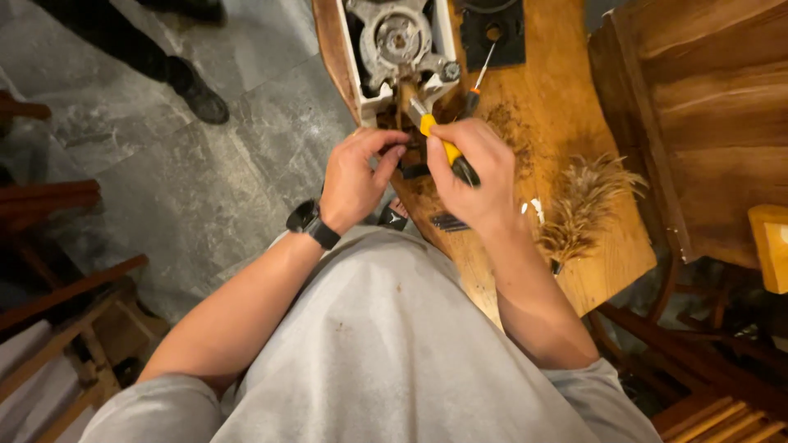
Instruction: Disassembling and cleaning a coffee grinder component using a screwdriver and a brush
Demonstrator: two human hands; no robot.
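My right hand (472, 168) grips a yellow-and-black handled screwdriver (443, 148), its tip pointing up into the lower end of a white machine housing (400, 49) with a grey metal wheel inside. My left hand (357, 176), a black watch on its wrist, pinches a small dark part at the housing's lower edge, just left of the screwdriver. Both hands sit close together over the near edge of the wooden table (574, 107).
A second screwdriver with a dark handle (476, 86) lies beside the housing. A straw brush (583, 205) and brown debris lie on the table at right. A dark wooden chair (706, 123) stands right; another person's shoe (201, 98) is on the stone floor.
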